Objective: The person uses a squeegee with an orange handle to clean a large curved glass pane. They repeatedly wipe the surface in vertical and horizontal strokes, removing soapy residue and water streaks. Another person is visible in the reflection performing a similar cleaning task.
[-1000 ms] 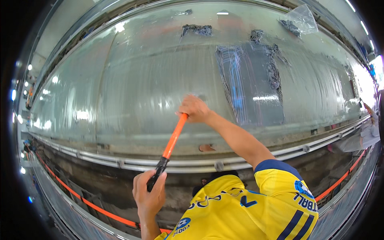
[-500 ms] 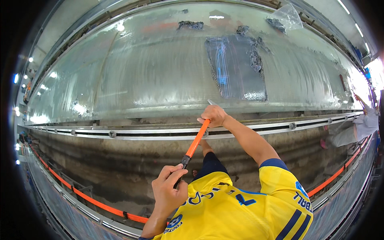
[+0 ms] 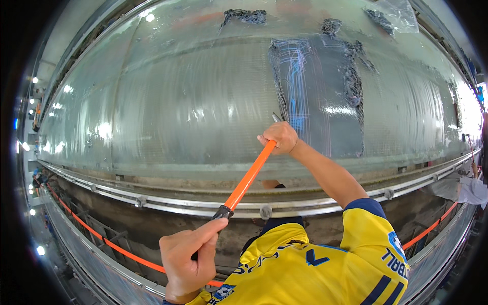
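Observation:
My right hand (image 3: 279, 137) is closed round an orange pole (image 3: 251, 175) above the near part of a wet, pale green, glossy table surface (image 3: 193, 107). A short silver tip (image 3: 276, 117) shows just past that fist. Lower down, my left hand (image 3: 190, 259) grips the pole's black end, its index finger stretched along it. The pole slants from lower left to upper right. Beside my right hand lies a dark grey rectangular patch (image 3: 330, 122) with blue and white streaks. Ragged dark clumps (image 3: 352, 84) line its sides.
More dark clumps (image 3: 245, 17) and a clear plastic sheet (image 3: 399, 15) lie on the far side. A metal rail (image 3: 168, 202) runs along the near edge. Behind me stretches an orange bar (image 3: 132, 262). Another person (image 3: 470, 190) is at the far right.
The view has shifted toward the table. My right hand now reaches past the rail, over the surface, close to the dark patch. My left hand has moved lower left with the black end.

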`<state>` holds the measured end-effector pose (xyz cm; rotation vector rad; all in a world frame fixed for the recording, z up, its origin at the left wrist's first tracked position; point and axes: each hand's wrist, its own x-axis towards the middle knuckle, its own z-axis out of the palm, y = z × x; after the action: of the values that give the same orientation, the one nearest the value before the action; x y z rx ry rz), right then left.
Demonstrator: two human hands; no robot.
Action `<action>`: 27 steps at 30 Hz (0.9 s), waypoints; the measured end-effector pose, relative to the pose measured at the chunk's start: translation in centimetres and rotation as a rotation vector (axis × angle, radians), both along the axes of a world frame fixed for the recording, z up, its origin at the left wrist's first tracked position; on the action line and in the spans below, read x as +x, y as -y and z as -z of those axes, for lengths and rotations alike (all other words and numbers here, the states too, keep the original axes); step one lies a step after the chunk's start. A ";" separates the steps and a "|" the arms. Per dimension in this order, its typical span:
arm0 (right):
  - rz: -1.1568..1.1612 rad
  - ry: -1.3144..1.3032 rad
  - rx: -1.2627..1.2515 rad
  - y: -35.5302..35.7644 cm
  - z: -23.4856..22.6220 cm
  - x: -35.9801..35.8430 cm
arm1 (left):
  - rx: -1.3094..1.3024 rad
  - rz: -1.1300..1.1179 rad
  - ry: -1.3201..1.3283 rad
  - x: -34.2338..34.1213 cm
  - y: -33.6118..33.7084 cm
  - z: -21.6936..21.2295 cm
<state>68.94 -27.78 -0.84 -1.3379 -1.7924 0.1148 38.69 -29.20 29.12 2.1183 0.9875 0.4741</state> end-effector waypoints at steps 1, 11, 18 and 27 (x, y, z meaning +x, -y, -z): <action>-0.012 -0.011 0.001 -1.7 0.1 0.9 | -0.003 -0.031 0.014 0.8 -1.2 0.0; -0.013 0.005 0.083 -22.0 1.4 14.3 | 0.078 -0.132 0.046 14.5 -18.0 1.7; 0.134 0.470 -0.022 -32.7 2.0 28.8 | 0.041 -0.076 0.165 24.1 -25.2 8.9; -0.060 0.231 -0.187 -23.6 2.2 5.8 | -0.076 -0.563 0.224 1.9 -11.5 11.8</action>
<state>74.78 -4.17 -3.07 -1.4782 -2.0581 0.1689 40.59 -17.66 17.27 1.6544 1.4384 0.9093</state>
